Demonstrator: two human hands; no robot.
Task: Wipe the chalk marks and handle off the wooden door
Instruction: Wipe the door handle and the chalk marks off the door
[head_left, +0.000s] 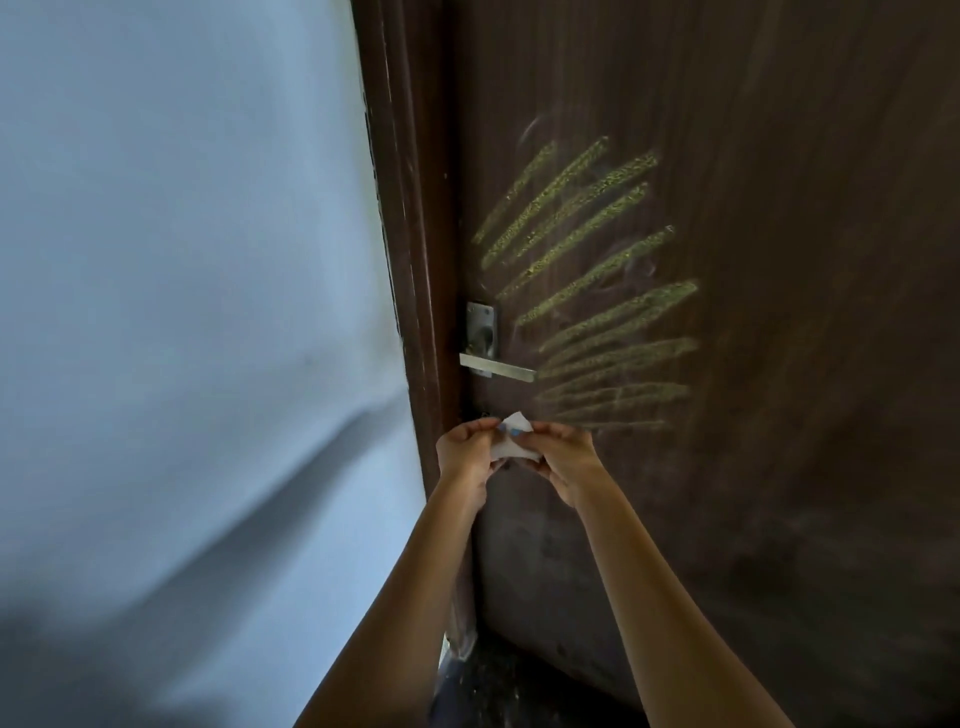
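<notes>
The fingers of the left hand (464, 451) and the right hand (563, 457) were curled and pinched a small white folded wipe (511, 441) between them. Just above the fingers was the silver metal lever handle (496, 367) on the dark brown wooden door (779, 312). Above and to the right of the fingers, slanted yellow-green chalk marks (587, 280) covered the door. To the left stood a pale blue wall (182, 260).

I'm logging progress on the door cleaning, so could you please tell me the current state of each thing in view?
Chalk marks: yellow-green strokes, unwiped, on the door.
Wooden door: closed against its frame.
Handle: level, untouched.
White wipe: crumpled, held off the door.
Left hand: pinches the wipe.
Right hand: pinches the wipe.
</notes>
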